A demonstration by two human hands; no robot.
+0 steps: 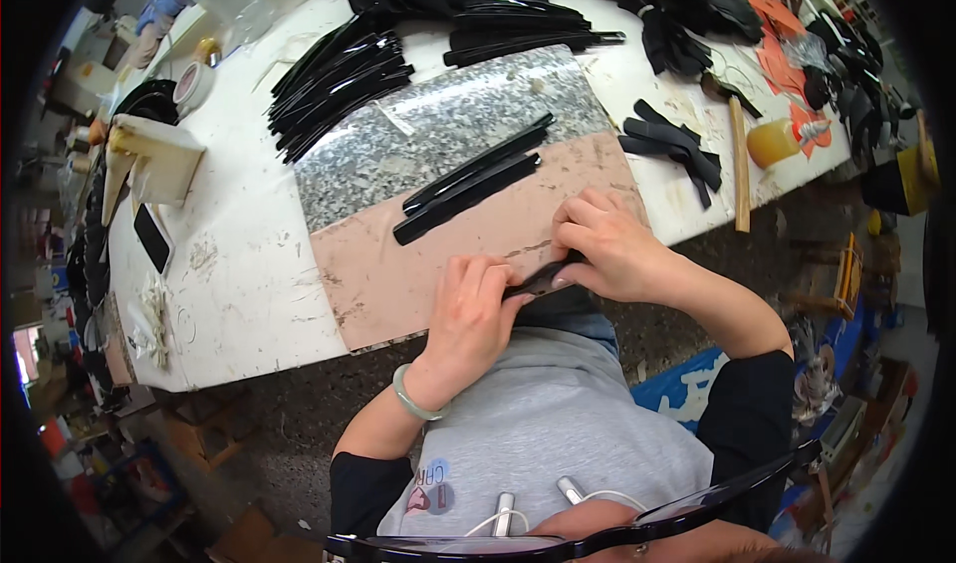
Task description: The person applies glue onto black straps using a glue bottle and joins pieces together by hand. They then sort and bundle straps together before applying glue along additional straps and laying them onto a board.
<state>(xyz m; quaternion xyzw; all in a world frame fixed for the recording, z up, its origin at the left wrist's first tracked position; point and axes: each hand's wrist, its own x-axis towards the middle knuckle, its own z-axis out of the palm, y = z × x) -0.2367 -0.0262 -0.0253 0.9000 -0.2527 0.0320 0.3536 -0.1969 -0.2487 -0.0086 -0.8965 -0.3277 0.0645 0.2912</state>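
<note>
Near the front edge of a tan sheet (373, 274), both hands grip a narrow black strip (543, 277). My left hand (470, 309) pinches its left end between thumb and fingers. At the other end, my right hand (609, 249) has its thumb and curled fingers closed on it. The fingers hide parts of the strip. Just beyond the hands, two glossy black strips, one farther (478, 164) and one nearer (468, 201), lie side by side at a slant. They rest across the tan sheet and the speckled grey stone slab (344, 165).
Bundles of glossy black strips (339, 85) lie behind the slab. To its right are matte black strips (677, 150), a hammer (740, 165) with a wooden handle and a bottle of yellow liquid (772, 143). A phone (152, 237) and a stained whitish container (167, 165) are at the left.
</note>
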